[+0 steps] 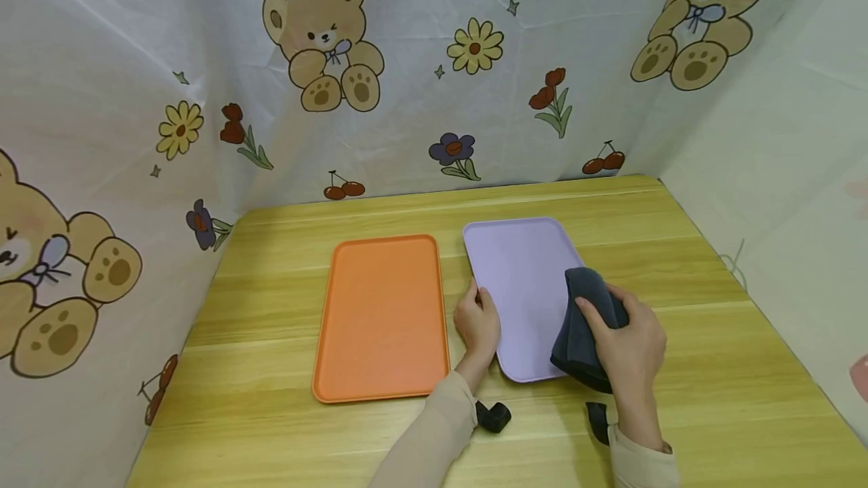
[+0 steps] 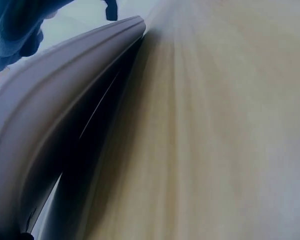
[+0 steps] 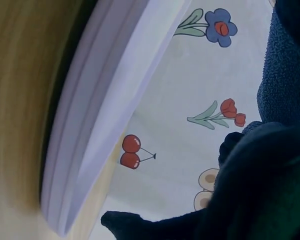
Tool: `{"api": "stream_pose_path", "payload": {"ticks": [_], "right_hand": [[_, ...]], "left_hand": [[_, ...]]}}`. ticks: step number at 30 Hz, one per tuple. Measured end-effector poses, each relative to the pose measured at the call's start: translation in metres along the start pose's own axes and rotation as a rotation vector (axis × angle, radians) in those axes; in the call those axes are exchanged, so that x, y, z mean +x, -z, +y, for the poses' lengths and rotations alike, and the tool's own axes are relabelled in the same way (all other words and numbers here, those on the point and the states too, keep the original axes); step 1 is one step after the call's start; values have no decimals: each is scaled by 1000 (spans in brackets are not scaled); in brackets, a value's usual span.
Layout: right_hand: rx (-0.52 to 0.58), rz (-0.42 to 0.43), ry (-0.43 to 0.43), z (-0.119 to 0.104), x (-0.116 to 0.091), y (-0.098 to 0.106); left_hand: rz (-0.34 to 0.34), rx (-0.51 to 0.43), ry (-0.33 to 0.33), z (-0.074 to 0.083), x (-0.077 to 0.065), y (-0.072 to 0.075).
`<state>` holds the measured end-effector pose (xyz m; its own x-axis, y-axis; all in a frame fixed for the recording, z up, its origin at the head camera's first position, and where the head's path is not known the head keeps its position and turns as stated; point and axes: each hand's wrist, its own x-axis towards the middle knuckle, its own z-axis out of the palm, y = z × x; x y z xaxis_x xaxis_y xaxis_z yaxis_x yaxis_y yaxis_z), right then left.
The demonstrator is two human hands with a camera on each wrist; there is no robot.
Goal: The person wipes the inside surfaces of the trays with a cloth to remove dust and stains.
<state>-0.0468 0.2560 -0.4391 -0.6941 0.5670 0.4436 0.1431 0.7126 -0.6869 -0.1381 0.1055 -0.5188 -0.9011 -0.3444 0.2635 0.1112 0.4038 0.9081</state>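
The lilac tray (image 1: pixel 518 285) lies on the wooden table, its near end turned slightly right. My left hand (image 1: pixel 478 320) holds its left rim, thumb at the edge. In my right hand (image 1: pixel 631 337) is a folded dark grey cloth (image 1: pixel 585 326), pinched between thumb and fingers over the tray's right side. The right wrist view shows the nubby weave of the cloth (image 3: pixel 282 75) and the side wall of the tray (image 3: pixel 85 130). The tray's rim (image 2: pixel 65 65) crosses the left wrist view, a dark gap beneath it.
An orange tray (image 1: pixel 383 322) lies left of the lilac one, close to my left hand. The wooden table (image 1: pixel 719 367) meets a bear-patterned fabric wall (image 1: pixel 407 96) at the back and left. A pale curtain (image 1: pixel 780 172) bounds the right side.
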Motion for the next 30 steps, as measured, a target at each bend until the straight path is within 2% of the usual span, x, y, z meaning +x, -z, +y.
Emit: {"api": "stream_pose_path", "payload": {"ticks": [6,13,20,25,28,30], "right_hand": [[2,3,-4,3,-4,0],[7,1,-17,5,-7,-1],[17,1,-12,3,-8,-3],[36,-14,-10,-1,-8,-6],[38,-24,-15,-5,-7,-8],[37,-27,-14,-7,-7,-9]], "left_hand": [[-74,91,-46,1,0,3],[-188,80,1,6,-4,6],[-253,56,-11,11,-3,15],[-318,-53,-41,22,-3,47],[-292,-133,-112,23,2,75],[-244,-168,-169,18,8,94]]}}
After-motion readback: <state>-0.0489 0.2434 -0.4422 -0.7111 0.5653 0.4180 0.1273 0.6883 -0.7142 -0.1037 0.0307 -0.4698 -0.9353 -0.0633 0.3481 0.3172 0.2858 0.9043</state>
